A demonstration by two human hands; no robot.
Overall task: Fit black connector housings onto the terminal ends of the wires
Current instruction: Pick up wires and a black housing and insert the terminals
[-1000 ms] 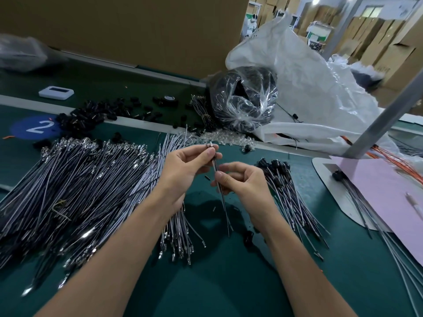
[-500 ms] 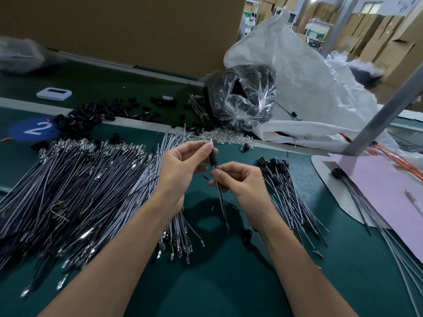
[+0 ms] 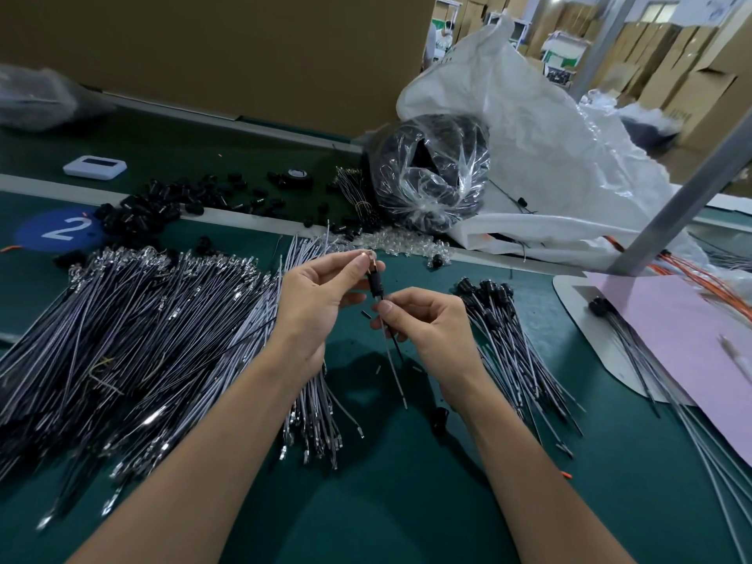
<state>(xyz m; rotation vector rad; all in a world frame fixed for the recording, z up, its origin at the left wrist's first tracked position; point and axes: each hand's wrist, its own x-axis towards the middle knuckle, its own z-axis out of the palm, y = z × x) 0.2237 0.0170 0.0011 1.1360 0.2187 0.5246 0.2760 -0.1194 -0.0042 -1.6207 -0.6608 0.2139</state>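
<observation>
My left hand [image 3: 315, 297] pinches the metal terminal tip of a thin wire [image 3: 394, 360] between thumb and forefinger. A black connector housing [image 3: 375, 283] sits on that wire just below the tip. My right hand [image 3: 423, 323] pinches the wire right under the housing, and the wire's free end hangs down over the green table [image 3: 386, 502]. A big heap of bare grey wires [image 3: 134, 327] lies at the left. A smaller bundle of wires with black housings fitted [image 3: 504, 331] lies at the right. Loose black housings [image 3: 162, 205] are scattered behind.
A clear bag of black parts [image 3: 427, 177] and a large white sack [image 3: 549, 164] stand behind the hands. A pink sheet on a white plate [image 3: 671, 343], a grey post [image 3: 683, 197], orange wires [image 3: 708, 274] and a white device [image 3: 94, 167] lie around. Clear small parts [image 3: 407, 244] sit mid-table.
The black housing has come onto the wire and now sits just below the terminal tip. My right hand has shifted up close under it. My left hand keeps its pinch.
</observation>
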